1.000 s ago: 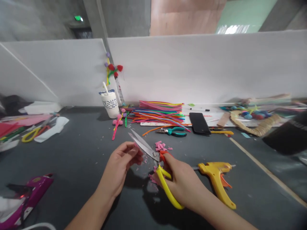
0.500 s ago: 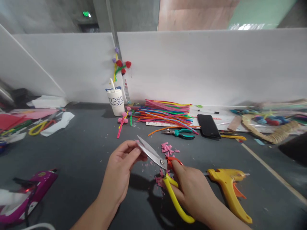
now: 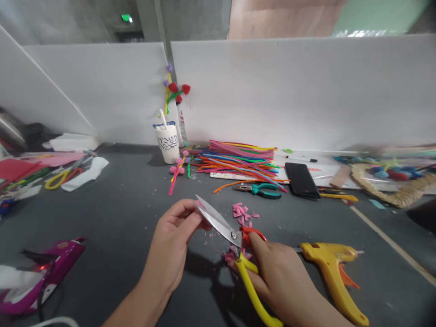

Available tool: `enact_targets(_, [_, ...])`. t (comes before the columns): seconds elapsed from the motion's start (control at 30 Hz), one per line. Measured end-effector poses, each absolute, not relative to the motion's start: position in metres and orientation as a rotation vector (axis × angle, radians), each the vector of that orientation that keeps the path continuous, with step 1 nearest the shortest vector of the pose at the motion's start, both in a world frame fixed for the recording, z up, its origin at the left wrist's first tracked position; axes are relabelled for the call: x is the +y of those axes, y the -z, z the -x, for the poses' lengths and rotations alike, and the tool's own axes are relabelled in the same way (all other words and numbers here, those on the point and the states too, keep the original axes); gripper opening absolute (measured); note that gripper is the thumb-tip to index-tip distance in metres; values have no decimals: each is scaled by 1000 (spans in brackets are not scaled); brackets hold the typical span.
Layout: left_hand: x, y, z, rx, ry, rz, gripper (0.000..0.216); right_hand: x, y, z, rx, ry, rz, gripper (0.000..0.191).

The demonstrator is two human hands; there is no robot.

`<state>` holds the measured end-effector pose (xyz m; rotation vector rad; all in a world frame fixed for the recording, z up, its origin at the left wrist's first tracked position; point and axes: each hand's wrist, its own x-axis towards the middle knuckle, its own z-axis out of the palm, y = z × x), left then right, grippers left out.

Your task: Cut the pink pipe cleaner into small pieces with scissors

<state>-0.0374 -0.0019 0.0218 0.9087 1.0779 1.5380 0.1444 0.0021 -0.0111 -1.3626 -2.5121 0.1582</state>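
Observation:
My right hand point(image 3: 277, 268) is wrapped round the scissors point(image 3: 220, 223), which have one red and one yellow handle. Their blades point up and left, close together, with the tips at the fingers of my left hand point(image 3: 177, 240). Those fingers are pinched on a small pink piece point(image 3: 198, 203), of which only a bit shows beside the blades; its kind is mostly hidden. Under and beyond the scissors lie small pink clippings point(image 3: 241, 211) in a pile, and more pink scraps point(image 3: 230, 257) rest below the blades.
Colourful pipe cleaners point(image 3: 241, 159) lie at the back, with teal pliers point(image 3: 260, 189) and a black phone point(image 3: 301, 180) nearby. A yellow glue gun point(image 3: 332, 259) is at right, a magenta glue gun point(image 3: 57, 268) at left. A white cup point(image 3: 168, 143) stands by the partition.
The scissor blades have closed slightly on the pink piece at my left fingertips. The whole view has shifted a little, so things on the table appear farther right.

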Motion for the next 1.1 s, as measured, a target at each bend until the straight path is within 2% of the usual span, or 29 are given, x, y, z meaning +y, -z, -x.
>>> enact_targets(0.3, [-4, -24, 37, 1045, -1564, -894, 8, 1, 10, -145, -2507, -58, 1304, 23])
enact_targets(0.63, [-3, -23, 37, 1058, -1555, -933, 10, 1, 9, -144, -2489, 28, 1232, 25])
enact_targets(1.1, [-2, -23, 37, 1032, -1587, -915, 10, 1, 8, -142, -2462, 19, 1210, 23])
